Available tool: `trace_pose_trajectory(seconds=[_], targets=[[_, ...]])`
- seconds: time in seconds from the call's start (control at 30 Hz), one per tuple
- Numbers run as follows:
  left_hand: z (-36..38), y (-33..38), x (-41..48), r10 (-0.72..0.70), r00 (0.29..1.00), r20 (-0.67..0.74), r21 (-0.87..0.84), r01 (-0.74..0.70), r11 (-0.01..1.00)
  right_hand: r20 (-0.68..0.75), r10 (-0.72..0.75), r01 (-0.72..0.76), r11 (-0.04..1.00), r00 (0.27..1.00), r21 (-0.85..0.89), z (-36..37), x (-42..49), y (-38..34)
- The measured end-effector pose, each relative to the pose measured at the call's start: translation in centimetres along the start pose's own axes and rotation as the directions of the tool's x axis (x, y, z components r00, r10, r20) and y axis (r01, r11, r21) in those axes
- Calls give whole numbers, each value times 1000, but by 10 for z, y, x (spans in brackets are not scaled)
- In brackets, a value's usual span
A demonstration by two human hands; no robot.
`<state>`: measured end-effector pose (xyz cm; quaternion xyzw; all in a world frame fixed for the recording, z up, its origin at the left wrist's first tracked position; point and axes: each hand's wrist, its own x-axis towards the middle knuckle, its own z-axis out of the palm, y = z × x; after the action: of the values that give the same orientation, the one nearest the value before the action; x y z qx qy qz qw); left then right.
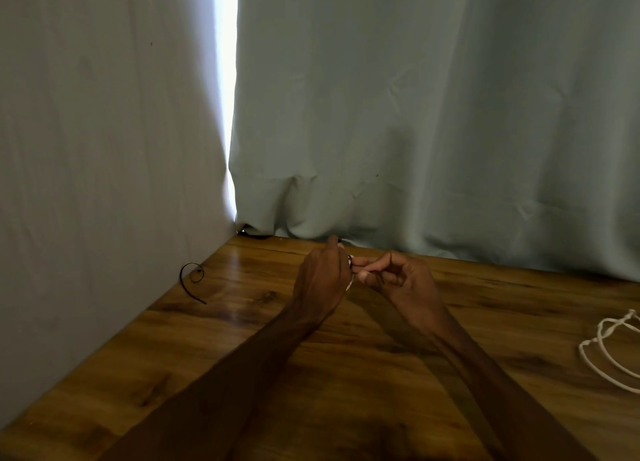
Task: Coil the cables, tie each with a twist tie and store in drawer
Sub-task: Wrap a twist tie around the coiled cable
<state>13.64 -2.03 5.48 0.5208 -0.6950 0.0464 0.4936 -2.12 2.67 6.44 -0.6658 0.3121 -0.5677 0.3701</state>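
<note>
Both hands meet above the far middle of the wooden table [381,356]. My left hand [320,277] is curled round a small white cable coil [349,284], almost wholly hidden behind its fingers. My right hand [398,275] pinches a thin dark twist tie [350,260] at the coil's top edge. A second white cable [609,349] lies in loose loops at the table's right edge. A spare black twist tie [192,280], curled at one end, lies near the table's left edge.
Grey-blue curtains [415,114] hang behind and to the left of the table, with a bright gap [227,79] between them. No drawer is in view.
</note>
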Motion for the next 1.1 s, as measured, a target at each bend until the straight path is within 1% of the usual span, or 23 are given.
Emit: trace_pose_trajectory(seconds=[0.07,0.17,0.3,0.4,0.57,0.63,0.7,0.77,0.87,0.9,1.0,1.03,1.1], targets=[[1,-1,1,2,1000,-1,24,-2,1000,0,5,-5,1000,1000,5,1,0,2],[1,2,0,-40,999,-14,-6,40,999,-3,0,0,1000,1000,1,6,0,4],[1,4,-2,-50,999,-1,6,50,999,-62,31,-29,999,998,30,8,0,4],[1,3,-2,-45,999,13,6,45,999,-67,-1,-1,1000,998,-28,6,2,7],[0,0,-1,-58,998,7,10,58,998,13,-53,54,988,999,-145,8,-2,8],[1,0,-1,-68,998,9,29,68,997,36,-60,65,984,998,-165,8,-3,8],[1,1,-2,-63,998,5,34,62,997,28,-62,66,983,998,-172,8,-2,9],[0,1,-2,-49,998,33,17,49,999,7,-51,51,986,999,-160,7,-1,8],[-3,-1,-3,-61,987,149,65,51,997,-18,-38,36,992,999,-119,6,-1,6],[-3,-2,-4,-56,983,172,83,42,996,-15,-41,38,988,999,-148,6,-2,5],[-4,-3,-6,-65,978,198,86,49,995,19,-98,99,936,995,-339,8,-3,2],[-4,-4,-5,-79,976,204,63,68,996,27,-108,110,923,994,-369,7,-3,1],[-4,-6,-5,-110,972,209,12,110,994,57,-103,116,923,993,-367,2,-1,-2]])
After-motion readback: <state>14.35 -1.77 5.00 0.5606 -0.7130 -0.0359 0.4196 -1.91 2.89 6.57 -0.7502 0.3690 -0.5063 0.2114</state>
